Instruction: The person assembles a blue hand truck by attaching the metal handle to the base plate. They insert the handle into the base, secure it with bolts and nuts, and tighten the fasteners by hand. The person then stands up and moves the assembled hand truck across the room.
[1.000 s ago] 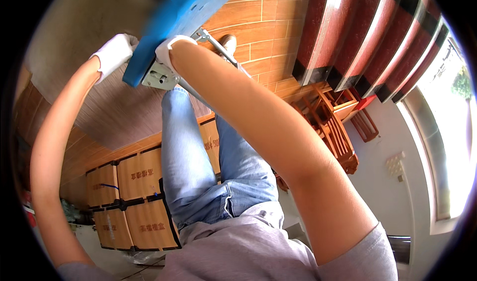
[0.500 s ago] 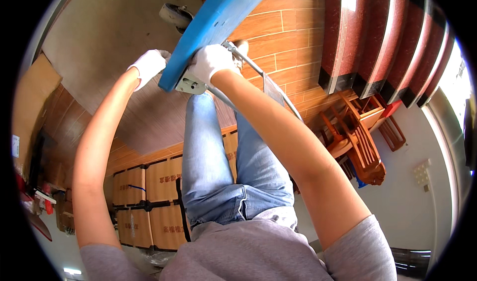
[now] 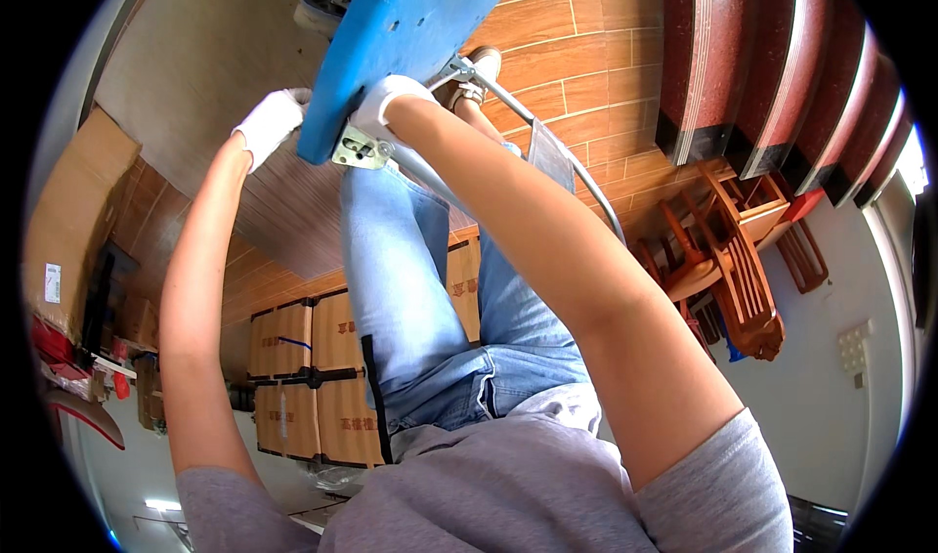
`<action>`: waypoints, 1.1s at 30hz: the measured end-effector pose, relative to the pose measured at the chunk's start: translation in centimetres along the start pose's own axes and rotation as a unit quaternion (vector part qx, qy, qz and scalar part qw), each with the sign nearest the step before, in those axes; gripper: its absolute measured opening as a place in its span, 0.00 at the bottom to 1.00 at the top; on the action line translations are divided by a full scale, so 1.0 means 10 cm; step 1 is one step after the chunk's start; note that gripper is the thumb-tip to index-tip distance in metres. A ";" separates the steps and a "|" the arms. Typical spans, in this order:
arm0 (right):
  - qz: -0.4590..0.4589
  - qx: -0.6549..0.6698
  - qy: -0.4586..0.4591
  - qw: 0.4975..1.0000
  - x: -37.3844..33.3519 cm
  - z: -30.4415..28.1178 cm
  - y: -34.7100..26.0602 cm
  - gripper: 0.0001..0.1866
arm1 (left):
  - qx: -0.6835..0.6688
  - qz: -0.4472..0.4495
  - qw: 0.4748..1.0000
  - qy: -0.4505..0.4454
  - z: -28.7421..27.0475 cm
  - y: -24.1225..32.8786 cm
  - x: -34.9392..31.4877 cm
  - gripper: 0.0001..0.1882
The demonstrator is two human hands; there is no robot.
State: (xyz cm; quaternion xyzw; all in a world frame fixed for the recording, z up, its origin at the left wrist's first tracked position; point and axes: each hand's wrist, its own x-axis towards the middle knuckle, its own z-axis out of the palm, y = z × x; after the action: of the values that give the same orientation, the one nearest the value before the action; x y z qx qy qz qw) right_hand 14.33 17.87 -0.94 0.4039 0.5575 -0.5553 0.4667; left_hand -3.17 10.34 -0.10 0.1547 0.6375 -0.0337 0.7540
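Note:
A blue platform trolley (image 3: 410, 27) is tipped up on its side in front of me, one caster wheel (image 3: 320, 14) showing beyond its left face. My left hand (image 3: 271, 128), in a white glove, grips the trolley's left edge; its fingertips are partly hidden. On the trolley's right side, by the corner, my right hand (image 3: 387, 102) is closed round the board, also white-gloved, its fingers mostly out of sight. Just below it sits a metal hinge bracket (image 3: 360, 149). From the hinges a folded tubular metal handle (image 3: 515, 105) runs down beneath my right forearm.
Dark red steps (image 3: 718, 74) rise at the right, with stacked wooden chairs (image 3: 728, 250) below them. Several brown cartons (image 3: 342, 406) stand beside my legs. A large cardboard box (image 3: 73, 211) leans at the left. My shoe (image 3: 479, 72) is on the wood-look floor tiles (image 3: 547, 25).
The trolley and both hands have shifted slightly left and up in view. My right shoe shows more beyond the handle, and the legs have moved apart.

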 end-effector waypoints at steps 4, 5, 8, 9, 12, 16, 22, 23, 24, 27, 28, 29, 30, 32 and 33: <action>-0.035 0.001 0.006 0.999 0.38 0.30 0.24 0.23 | 0.010 0.031 0.999 0.004 0.02 0.11 -0.02 0.17; -0.036 0.009 0.023 0.999 0.33 0.33 0.28 0.23 | 0.033 0.031 0.999 -0.010 -0.01 0.13 0.00 0.17; -0.010 -0.033 0.028 0.999 0.19 0.28 0.24 0.24 | 0.059 0.063 0.995 -0.052 -0.06 0.21 0.05 0.16; -0.008 -0.032 0.039 0.999 0.04 0.23 0.18 0.24 | 0.057 0.063 0.994 -0.071 -0.10 0.18 0.09 0.15; -0.083 -0.148 0.007 0.985 -0.12 0.11 0.26 0.24 | 0.084 0.074 0.986 -0.120 -0.17 0.27 0.16 0.16; 0.001 0.067 -0.003 0.998 -0.45 -0.03 0.21 0.20 | 0.128 0.157 0.974 -0.102 -0.03 0.23 0.30 0.16; 0.197 0.360 0.002 0.912 -0.59 -0.18 -0.02 0.22 | 0.079 0.116 0.982 -0.122 -0.01 0.38 0.15 0.19; 0.199 0.361 0.019 0.911 -0.55 -0.15 -0.03 0.27 | 0.069 0.100 0.985 -0.123 -0.02 0.39 0.13 0.19; 0.190 0.351 0.025 0.916 -0.51 -0.14 -0.03 0.31 | 0.060 0.084 0.987 -0.124 -0.03 0.38 0.14 0.20; 0.129 0.232 0.011 0.964 -0.46 -0.15 0.01 0.33 | 0.043 0.164 0.981 -0.090 0.09 0.19 0.30 0.21; 0.093 0.147 0.001 0.985 -0.44 -0.16 0.09 0.29 | 0.025 0.176 0.980 -0.087 0.13 0.16 0.30 0.21; 0.040 -0.003 -0.018 0.999 -0.38 -0.09 0.23 0.19 | 0.008 0.188 0.979 -0.085 0.16 0.14 0.30 0.21; 0.032 -0.038 -0.044 0.998 -0.32 -0.11 0.26 0.19 | -0.006 0.202 0.976 -0.080 0.17 0.14 0.32 0.20; 0.058 0.010 -0.107 0.993 -0.18 -0.20 0.28 0.28 | 0.004 0.188 0.979 -0.073 0.18 0.16 0.31 0.20; 0.064 0.034 -0.108 0.991 -0.18 -0.22 0.30 0.33 | 0.010 0.182 0.981 -0.070 0.19 0.17 0.30 0.20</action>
State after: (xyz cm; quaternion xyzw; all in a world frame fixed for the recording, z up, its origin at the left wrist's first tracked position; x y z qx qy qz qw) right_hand 17.49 20.33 -0.03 0.3918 0.4573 -0.5836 0.5447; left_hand -0.34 11.88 -2.46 0.2727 0.5441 0.0873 0.7887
